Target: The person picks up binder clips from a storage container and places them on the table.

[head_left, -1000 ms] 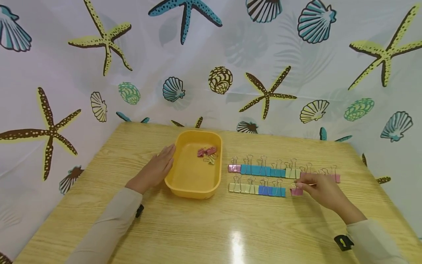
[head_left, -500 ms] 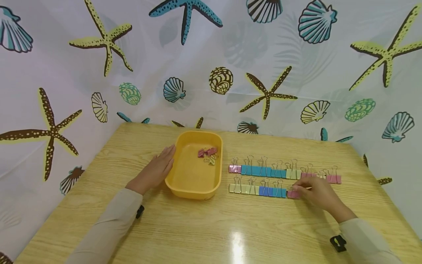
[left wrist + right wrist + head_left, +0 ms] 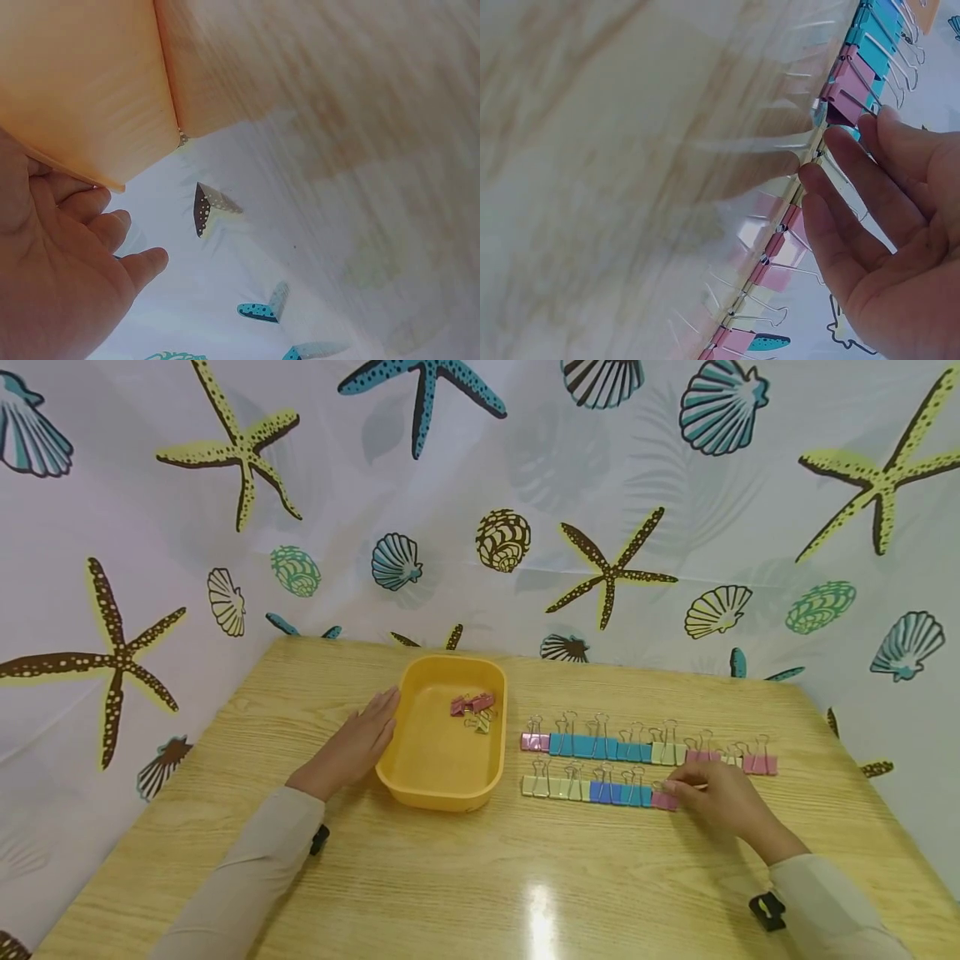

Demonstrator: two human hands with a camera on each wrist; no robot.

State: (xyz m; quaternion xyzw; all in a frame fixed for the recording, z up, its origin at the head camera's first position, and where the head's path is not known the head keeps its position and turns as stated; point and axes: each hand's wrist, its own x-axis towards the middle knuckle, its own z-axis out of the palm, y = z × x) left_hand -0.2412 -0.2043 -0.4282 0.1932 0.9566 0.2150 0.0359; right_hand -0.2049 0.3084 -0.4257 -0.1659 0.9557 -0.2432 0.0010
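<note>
My left hand (image 3: 352, 747), fingers straight, rests against the left side of the yellow plastic tub (image 3: 438, 799); the left wrist view shows its fingertips at the tub's rim (image 3: 112, 187). My right hand (image 3: 727, 797) pinches the wire handles of a pink binder clip (image 3: 663, 801) between thumb and index finger. That clip stands on the table at the right end of the front row, touching a teal binder clip (image 3: 635, 795). Beyond it in the right wrist view, the pink clip (image 3: 851, 86) continues the line of teal clips (image 3: 877, 49).
Behind runs a longer row of binder clips, from a pink one (image 3: 535, 742) past blue clips (image 3: 581, 746) to another pink one (image 3: 761, 765). Pink clips (image 3: 480, 702) and a pale yellow clip (image 3: 482, 722) lie in the tub. A patterned cloth (image 3: 450, 493) hangs behind the wooden table (image 3: 420, 893).
My right hand has slid the pink binder clip leftward along the table, closing the gap to the teal clip in the front row. My left hand has stayed at the tub.
</note>
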